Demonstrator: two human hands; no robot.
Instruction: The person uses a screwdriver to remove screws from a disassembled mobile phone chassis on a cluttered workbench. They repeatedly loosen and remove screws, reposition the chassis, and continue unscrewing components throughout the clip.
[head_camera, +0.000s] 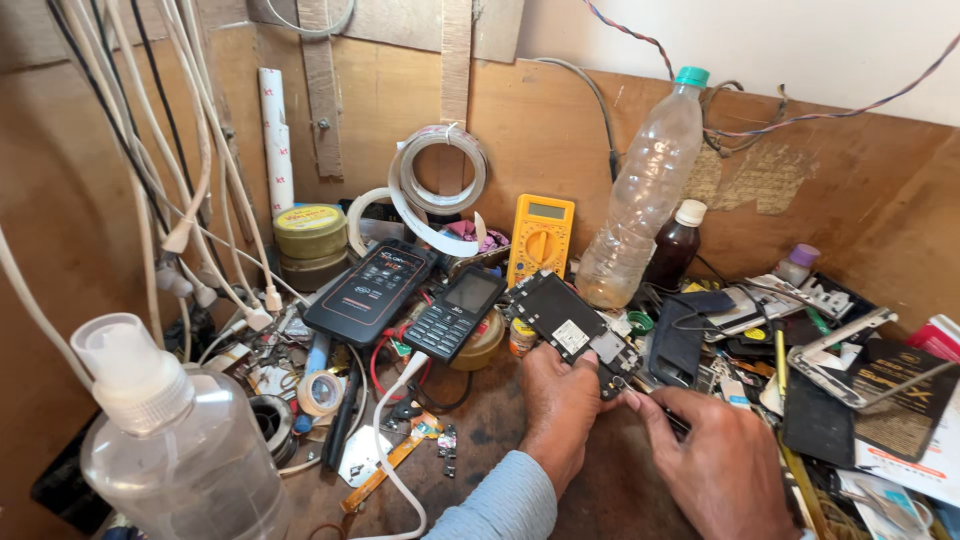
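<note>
L hand (560, 405) pinches phone circuit board (572, 325), tilted up off bench centre to face worker | R hand (715, 455) fingers clamped on thin dark tool, tip at board's lower edge | multimeter (540, 237) + keypad phone (456, 313) near, toward bench's back edge.

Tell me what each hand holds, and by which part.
Left hand grips the circuit board by its lower edge. Right hand pinches a thin dark tool, touching the board's corner.
</note>
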